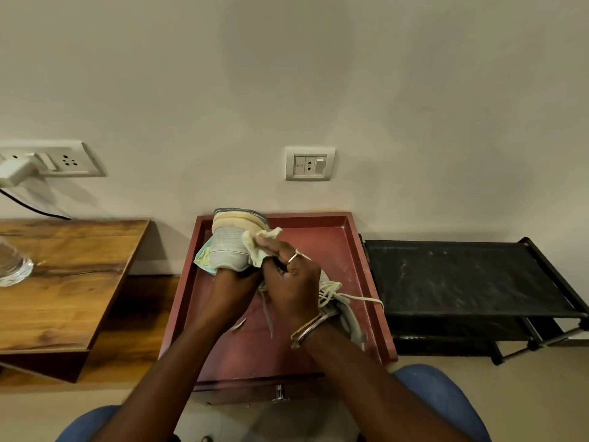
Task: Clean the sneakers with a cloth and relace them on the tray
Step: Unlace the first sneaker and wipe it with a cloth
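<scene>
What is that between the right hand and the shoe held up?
A pale cloth, gripped by the right hand and pressed on the sneaker that the left hand holds above the red tray, as the head view shows.

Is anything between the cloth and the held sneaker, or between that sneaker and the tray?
Nothing visible. The right hand presses the cloth onto the sneaker, which the left hand holds above the tray. The second sneaker lies aside, at the tray's right.

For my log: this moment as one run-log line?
step: wiping; left hand holds sneaker above tray; right hand grips cloth against it; second sneaker lies on tray
</scene>
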